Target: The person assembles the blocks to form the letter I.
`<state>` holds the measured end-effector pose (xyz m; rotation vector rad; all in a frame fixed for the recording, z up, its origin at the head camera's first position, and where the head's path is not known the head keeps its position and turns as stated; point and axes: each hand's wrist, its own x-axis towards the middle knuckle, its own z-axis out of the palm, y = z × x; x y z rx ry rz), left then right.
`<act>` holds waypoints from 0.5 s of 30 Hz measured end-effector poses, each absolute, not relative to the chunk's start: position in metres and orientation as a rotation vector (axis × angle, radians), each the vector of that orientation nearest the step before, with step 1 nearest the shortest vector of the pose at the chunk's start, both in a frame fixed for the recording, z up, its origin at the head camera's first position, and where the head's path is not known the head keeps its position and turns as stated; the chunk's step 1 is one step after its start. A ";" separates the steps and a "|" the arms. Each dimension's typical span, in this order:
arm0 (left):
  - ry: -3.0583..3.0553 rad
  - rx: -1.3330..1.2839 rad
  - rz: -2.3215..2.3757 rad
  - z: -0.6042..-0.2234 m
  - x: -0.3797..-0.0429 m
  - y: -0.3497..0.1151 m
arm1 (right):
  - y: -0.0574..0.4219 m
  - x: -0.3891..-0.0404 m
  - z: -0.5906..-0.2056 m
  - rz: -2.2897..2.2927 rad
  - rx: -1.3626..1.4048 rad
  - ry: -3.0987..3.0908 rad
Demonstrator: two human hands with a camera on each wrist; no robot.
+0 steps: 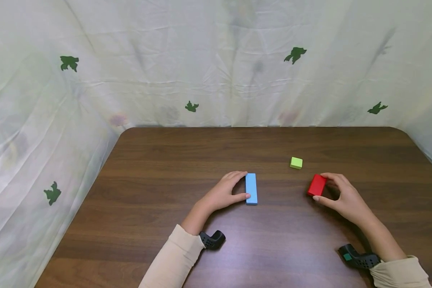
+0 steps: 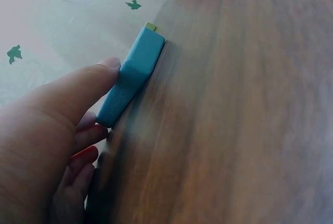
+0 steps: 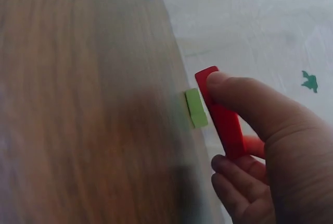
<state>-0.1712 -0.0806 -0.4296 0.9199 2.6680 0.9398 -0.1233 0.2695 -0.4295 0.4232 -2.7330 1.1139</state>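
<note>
Near the middle of the table, a long blue block (image 1: 251, 189) is pinched by the left hand (image 1: 226, 193), its thumb at the near end and fingertips at the far end. The left wrist view shows the thumb pressed against the side of this blue block (image 2: 132, 75). Over on the right, the right hand (image 1: 343, 200) pinches a red block (image 1: 317, 185) between thumb and fingers; the red block (image 3: 225, 117) looks tilted in the right wrist view. A small light green block (image 1: 296, 163) lies farther back, touched by neither hand.
The brown wooden table (image 1: 173, 148) has rounded back corners. Behind and to the left hangs a pale curtain (image 1: 216, 60) with dark green bird-like shapes. Black devices are worn on the left wrist (image 1: 212, 240) and right wrist (image 1: 360, 258).
</note>
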 end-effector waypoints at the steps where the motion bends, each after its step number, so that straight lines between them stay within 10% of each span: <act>1: 2.668 0.920 0.940 -0.430 -0.171 -0.081 | 0.269 -0.123 -0.429 1.118 0.421 -2.727; 15: 2.673 0.915 0.932 -0.430 -0.172 -0.081 | 0.252 -0.121 -0.412 1.231 0.431 -2.633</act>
